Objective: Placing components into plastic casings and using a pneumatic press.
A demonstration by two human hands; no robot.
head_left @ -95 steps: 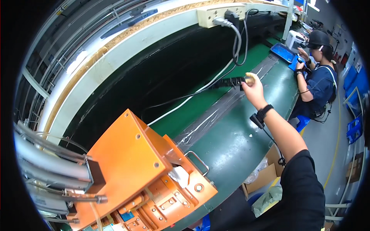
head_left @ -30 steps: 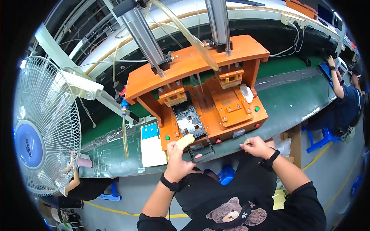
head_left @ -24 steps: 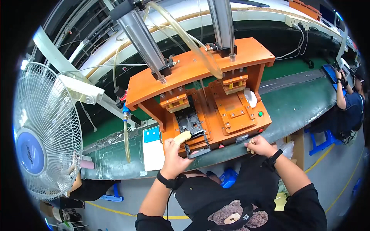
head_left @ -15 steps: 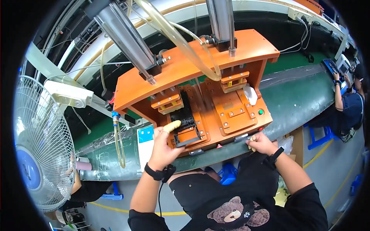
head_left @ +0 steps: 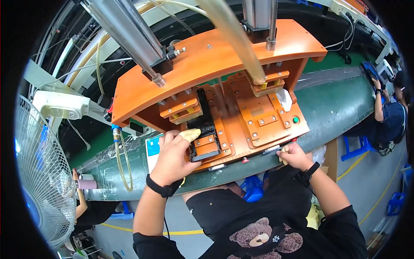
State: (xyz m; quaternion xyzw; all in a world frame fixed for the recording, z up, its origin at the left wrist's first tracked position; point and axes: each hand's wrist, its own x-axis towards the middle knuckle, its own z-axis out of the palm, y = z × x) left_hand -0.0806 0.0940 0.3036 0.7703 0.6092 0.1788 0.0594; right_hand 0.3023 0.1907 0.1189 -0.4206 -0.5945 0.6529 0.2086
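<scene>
1. Orange press [head_left: 215,47]: left block [head_left: 181,110] looks raised; right bed [head_left: 258,129] shows its screwed plate.
2. Carton [head_left: 331,157]: clear plastic [head_left: 319,154] at it, inside or beside unclear.
3. Black frame [head_left: 206,113]: laid in left bed [head_left: 221,136], so placing looks mostly done; full seating unclear, release left.
4. Left hand [head_left: 174,155]: half-open, thumb and covered finger gripping frame's near end.
5. Right hand [head_left: 296,156]: curled by press front; can't tell if holding anything.

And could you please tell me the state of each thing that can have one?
Black frame: lying in the press, left side; full seating unclear.
Left hand: fingers gripping its near end.
Right hand: fingers curled shut.
Right press head: raised.
Plugs: plugged in.
Fan: upright; spinning unclear.
</scene>
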